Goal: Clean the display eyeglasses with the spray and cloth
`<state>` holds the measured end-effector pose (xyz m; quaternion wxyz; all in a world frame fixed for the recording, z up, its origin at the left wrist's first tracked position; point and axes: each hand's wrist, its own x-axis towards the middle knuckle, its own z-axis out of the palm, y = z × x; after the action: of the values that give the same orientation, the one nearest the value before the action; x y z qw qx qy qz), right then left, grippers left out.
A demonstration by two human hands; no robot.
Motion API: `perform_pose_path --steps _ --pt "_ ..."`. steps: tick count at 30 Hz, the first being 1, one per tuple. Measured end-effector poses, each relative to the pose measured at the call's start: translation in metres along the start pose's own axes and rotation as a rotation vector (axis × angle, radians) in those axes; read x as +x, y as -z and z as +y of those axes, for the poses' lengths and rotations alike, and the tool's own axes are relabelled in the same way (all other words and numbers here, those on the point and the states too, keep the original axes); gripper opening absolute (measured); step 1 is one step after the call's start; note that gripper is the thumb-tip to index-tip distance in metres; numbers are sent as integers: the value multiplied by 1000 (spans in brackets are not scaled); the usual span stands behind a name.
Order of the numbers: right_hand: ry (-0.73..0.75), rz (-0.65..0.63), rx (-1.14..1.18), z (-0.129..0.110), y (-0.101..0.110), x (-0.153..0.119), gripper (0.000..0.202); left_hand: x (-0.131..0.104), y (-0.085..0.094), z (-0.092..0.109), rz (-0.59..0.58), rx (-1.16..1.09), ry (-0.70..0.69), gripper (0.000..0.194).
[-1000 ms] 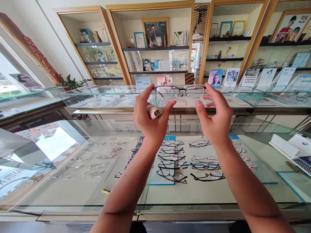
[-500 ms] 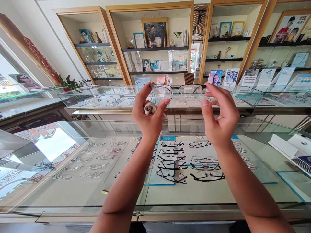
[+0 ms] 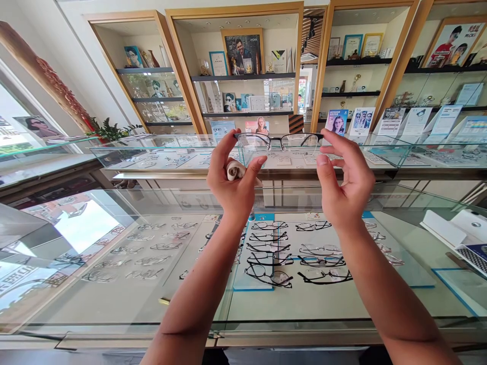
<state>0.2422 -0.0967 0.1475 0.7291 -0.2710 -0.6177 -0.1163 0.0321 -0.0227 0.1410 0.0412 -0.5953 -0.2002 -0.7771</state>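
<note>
A pair of half-rim eyeglasses (image 3: pixel 276 138) with a dark top edge and clear lenses is held up in the air, level, between my two hands. My left hand (image 3: pixel 233 180) grips the left end of the frame at its fingertips. Tucked in that palm is a rolled whitish cloth (image 3: pixel 236 171), its far part hidden by the fingers and thumb. At the right end, my right hand (image 3: pixel 347 177) has its fingers curled at the frame's corner, the thumb a little lower. The temples of the eyeglasses are mostly hidden.
Below my arms stands a glass display counter (image 3: pixel 125 299) with rows of eyeglasses (image 3: pixel 268 247) inside. A white device with a keyboard (image 3: pixel 472 238) is at the right. Beyond runs a second glass counter (image 3: pixel 182 175), then wooden shelves (image 3: pixel 243 77) along the wall.
The eyeglasses have tilted slightly, and their bridge shows more clearly now. Both hands stay almost in the same place, still on the frame.
</note>
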Motion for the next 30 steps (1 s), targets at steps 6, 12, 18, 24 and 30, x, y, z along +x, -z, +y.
perform_pose_path --steps 6,12,18,24,30 --pt "-72 -15 3 7 0 0 38 -3 1 10 18 114 -28 62" --pt "-151 -20 7 14 1 0 40 -5 0 23 56 235 -101 62" --pt "-179 -41 30 13 1 0 39 -6 1 19 35 197 -90 65" --pt "-209 43 112 6 -1 2 33 -6 -2 18 -10 69 -20 63" --pt "-197 97 113 1 0 4 29 -6 -6 18 -21 10 19 63"
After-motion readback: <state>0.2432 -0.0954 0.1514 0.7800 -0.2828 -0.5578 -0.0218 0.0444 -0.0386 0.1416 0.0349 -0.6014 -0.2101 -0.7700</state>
